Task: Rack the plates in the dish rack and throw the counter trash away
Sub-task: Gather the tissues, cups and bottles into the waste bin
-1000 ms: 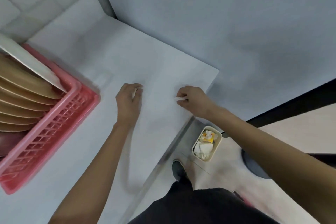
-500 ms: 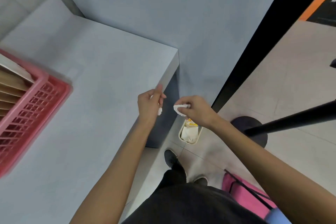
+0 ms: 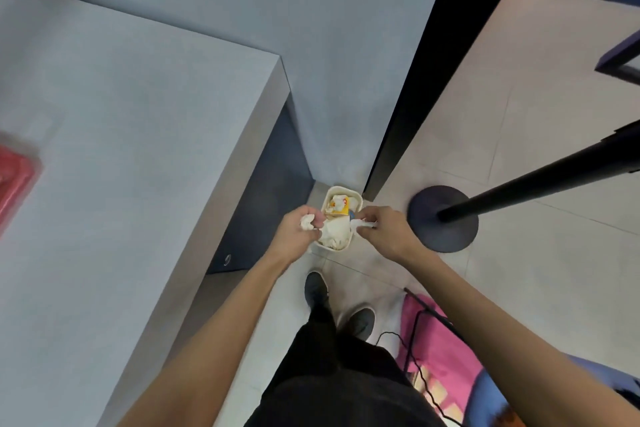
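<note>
Single head view — steeply down over the counter (image 3: 121, 149) edge.

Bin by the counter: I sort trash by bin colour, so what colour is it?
The bin is cream, clearest in the head view.

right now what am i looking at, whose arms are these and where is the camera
There is no machine: one camera sits on a person's head, looking down at their own two arms. The left hand grips a crumpled white paper wad, and the right hand pinches a small white scrap. Both are over a small cream bin on the floor, which already holds trash. To the left is the grey counter, with a blurred edge of the red dish rack on it.
</note>
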